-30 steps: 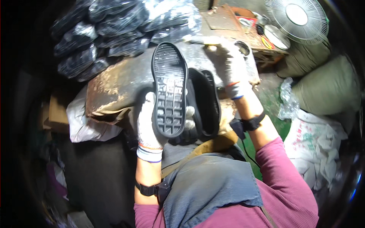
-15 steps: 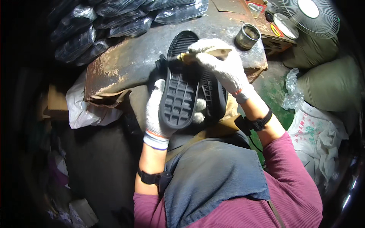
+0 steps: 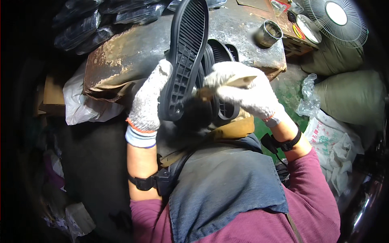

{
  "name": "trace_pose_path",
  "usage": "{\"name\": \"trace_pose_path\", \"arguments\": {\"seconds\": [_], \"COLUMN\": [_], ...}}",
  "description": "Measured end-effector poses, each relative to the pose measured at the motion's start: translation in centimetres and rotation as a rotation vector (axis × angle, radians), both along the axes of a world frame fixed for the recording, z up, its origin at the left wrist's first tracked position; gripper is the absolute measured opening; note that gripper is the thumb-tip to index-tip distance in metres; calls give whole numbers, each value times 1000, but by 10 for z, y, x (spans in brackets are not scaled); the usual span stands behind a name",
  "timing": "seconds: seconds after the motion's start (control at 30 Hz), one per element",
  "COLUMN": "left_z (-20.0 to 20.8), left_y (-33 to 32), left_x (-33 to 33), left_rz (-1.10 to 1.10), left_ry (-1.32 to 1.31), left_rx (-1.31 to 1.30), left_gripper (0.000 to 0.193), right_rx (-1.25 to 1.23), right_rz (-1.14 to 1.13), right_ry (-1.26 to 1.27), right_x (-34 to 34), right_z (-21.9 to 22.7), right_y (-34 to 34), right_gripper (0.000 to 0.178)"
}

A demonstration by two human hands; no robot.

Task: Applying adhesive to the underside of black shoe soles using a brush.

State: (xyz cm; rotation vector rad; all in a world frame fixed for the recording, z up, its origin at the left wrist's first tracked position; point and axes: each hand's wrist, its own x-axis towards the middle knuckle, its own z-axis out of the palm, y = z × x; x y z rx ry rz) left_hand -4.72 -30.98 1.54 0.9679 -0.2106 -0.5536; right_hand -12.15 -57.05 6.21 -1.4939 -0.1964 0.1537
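My left hand (image 3: 148, 95), in a white knit glove, is closed on the left edge of a black shoe sole (image 3: 189, 48). That sole stands tilted, its ribbed and gridded hollow face turned partly toward my right hand. In my gloved right hand (image 3: 253, 93) is a brush (image 3: 243, 82) with a pale wooden handle. The dark, blurred brush head is beside the lower, gridded end of the sole; whether it touches cannot be made out. Further black soles (image 3: 221, 54) rest behind the brush, between my lap and the bench, partly hidden by my right hand.
A worn workbench (image 3: 133, 52) lies ahead, with plastic-wrapped black bundles (image 3: 79, 34) at its far left. A stained metal cup (image 3: 269, 34) stands near its right corner. Beyond are a fan (image 3: 336, 16), yellow-handled scissors (image 3: 298, 31) and stuffed green sacks (image 3: 350, 97) on the floor.
My left hand has shifted left, and the sole has been raised and tilted onto its edge. The brush has moved from mid-sole down toward the gridded end.
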Motion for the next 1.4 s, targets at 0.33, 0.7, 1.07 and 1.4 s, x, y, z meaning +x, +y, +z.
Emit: {"name": "trace_pose_path", "arguments": {"seconds": [0.33,0.7,1.07,1.4], "left_z": [17,-1,1,-10], "left_y": [-7,5,4,9], "left_x": [-21,-36,-29,-33], "left_rz": [-142,-211,-293,-180], "left_ry": [122,534,657,809], "left_rx": [186,-258,-628,-812], "left_gripper": [64,65,81,85], "right_rx": [-793,-1093,-544,-612], "right_rz": [-485,-428,-576,-279], "right_ry": [-680,-1098,-911,-861], "right_x": [70,111,108,60], "right_z": [3,-2,-25,-18], "right_y": [-52,-38,-11,32], "right_gripper": [19,15,17,20]}}
